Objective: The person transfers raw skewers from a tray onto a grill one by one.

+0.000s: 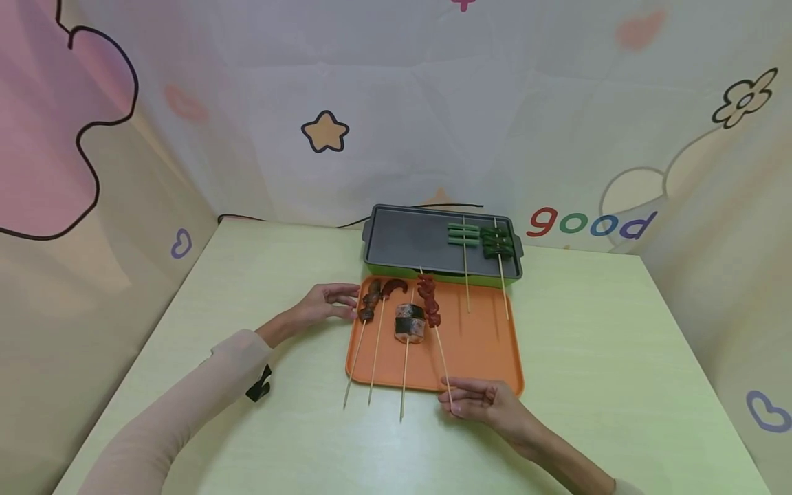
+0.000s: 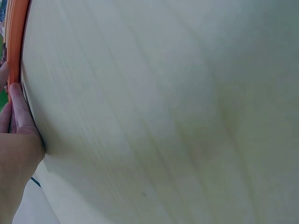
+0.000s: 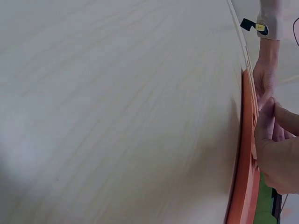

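My right hand (image 1: 489, 405) pinches the lower end of a wooden skewer of red meat chunks (image 1: 429, 301), its top reaching the grill's front edge. At the left edge of the orange tray (image 1: 482, 337), my left hand (image 1: 322, 302) rests with its fingers extended, touching the rim in the left wrist view. On the tray lie a dark mushroom-like skewer (image 1: 370, 302), a skewer with a curled brown piece (image 1: 394, 287) and a thick skewer with black bands (image 1: 410, 323). Their sticks overhang the front rim.
Behind the tray stands a grill with a grey plate (image 1: 408, 237) and green base. On its right side lie a skewer of green stalks (image 1: 464, 234) and one of dark green leaves (image 1: 497, 243), sticks overhanging the tray. A printed cloth (image 1: 396, 103) encloses the table (image 1: 278, 440).
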`<state>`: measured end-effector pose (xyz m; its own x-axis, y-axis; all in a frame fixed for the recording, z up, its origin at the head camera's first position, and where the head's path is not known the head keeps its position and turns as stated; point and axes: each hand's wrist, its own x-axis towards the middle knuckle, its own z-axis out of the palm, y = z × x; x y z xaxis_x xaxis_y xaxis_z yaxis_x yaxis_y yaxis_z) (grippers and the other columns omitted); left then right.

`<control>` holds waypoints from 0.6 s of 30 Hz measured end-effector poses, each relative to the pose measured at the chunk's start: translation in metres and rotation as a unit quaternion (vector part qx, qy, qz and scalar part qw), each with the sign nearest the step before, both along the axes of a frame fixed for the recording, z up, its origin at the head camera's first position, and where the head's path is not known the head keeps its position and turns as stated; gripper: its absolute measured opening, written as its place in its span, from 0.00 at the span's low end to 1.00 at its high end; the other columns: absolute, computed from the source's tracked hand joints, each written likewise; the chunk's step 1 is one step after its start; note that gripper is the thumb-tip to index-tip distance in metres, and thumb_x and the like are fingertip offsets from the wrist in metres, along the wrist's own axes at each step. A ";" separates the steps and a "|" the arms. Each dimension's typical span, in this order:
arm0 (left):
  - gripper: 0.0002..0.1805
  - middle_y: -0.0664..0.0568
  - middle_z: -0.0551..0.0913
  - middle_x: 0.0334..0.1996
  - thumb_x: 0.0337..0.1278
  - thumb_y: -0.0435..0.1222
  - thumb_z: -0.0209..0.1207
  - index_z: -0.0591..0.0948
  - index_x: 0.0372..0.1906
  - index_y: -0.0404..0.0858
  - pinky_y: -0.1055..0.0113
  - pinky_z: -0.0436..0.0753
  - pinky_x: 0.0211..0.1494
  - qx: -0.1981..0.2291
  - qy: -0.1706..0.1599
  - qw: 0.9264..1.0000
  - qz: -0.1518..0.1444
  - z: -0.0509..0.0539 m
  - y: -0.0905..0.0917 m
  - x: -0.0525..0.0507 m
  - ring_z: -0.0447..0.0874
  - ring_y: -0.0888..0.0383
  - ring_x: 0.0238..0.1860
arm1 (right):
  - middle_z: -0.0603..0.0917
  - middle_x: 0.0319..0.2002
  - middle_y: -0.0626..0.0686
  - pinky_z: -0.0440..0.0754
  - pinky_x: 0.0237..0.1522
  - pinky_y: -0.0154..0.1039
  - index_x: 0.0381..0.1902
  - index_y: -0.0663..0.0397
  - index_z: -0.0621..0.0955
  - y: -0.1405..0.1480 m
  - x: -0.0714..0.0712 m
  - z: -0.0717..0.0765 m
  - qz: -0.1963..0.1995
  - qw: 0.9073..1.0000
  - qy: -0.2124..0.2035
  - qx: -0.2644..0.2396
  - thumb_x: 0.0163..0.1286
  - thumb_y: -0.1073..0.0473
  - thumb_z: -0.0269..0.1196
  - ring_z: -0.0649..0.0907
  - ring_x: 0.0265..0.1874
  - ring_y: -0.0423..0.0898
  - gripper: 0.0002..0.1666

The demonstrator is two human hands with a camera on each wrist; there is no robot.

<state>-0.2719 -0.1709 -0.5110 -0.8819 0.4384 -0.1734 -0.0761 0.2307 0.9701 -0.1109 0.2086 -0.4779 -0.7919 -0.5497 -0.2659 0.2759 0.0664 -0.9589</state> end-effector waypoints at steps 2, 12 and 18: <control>0.35 0.33 0.75 0.68 0.61 0.26 0.66 0.70 0.73 0.31 0.75 0.82 0.54 0.000 -0.002 1.000 0.002 0.001 0.001 0.000 0.83 0.64 0.52 | 0.86 0.56 0.65 0.85 0.56 0.35 0.73 0.74 0.66 -0.002 -0.001 0.002 -0.002 1.000 0.009 0.007 0.72 0.64 0.65 0.89 0.51 0.42 0.36; 0.35 0.34 0.79 0.65 0.61 0.26 0.66 0.70 0.73 0.31 0.75 0.82 0.54 -0.008 -0.007 1.000 0.008 0.000 0.001 -0.001 0.82 0.66 0.50 | 0.81 0.61 0.71 0.84 0.57 0.35 0.74 0.72 0.66 -0.014 -0.017 0.015 -0.025 0.999 0.034 0.023 0.73 0.64 0.64 0.88 0.53 0.41 0.36; 0.34 0.34 0.79 0.65 0.61 0.28 0.66 0.70 0.73 0.31 0.74 0.82 0.55 -0.010 -0.002 1.000 0.007 0.001 0.000 -0.001 0.83 0.65 0.51 | 0.80 0.63 0.70 0.83 0.60 0.40 0.75 0.71 0.64 -0.020 -0.035 0.024 -0.036 0.998 0.037 0.026 0.74 0.64 0.63 0.88 0.54 0.41 0.37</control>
<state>-0.2727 -0.1705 -0.5099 -0.8870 0.4226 -0.1859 -0.0831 0.2499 0.9647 -0.1457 0.1886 -0.4543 -0.8471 -0.4786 -0.2310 0.2095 0.0988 -0.9728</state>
